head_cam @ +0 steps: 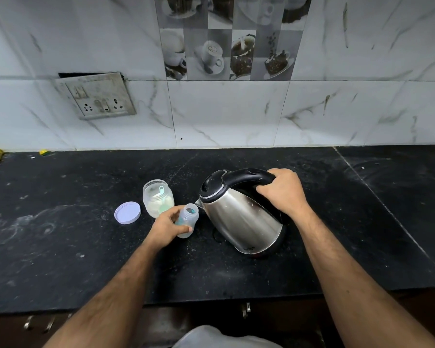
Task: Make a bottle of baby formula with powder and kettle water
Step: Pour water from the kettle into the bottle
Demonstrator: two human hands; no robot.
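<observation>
Baby bottle [187, 220] held open-topped beside a tilted kettle [239, 217] on a dark surface [86, 259].

The bottle is small, clear and pale, with no cap or teat on it and a bluish-green tint showing inside its mouth. It leans slightly toward the kettle, near the middle of the surface, its neck just beside the kettle's spout. The left hand [167, 228] wraps around its lower body, fingers curled and thumb across the front. The steel kettle has a black lid and handle and tips leftward toward the bottle. The right hand [284, 192] grips the handle from above, fingers closed round it. Behind the bottle stands an open jar [158, 198] of pale powder with a green scoop [162, 197] inside. The jar's white lid [127, 212] lies flat to its left.
</observation>
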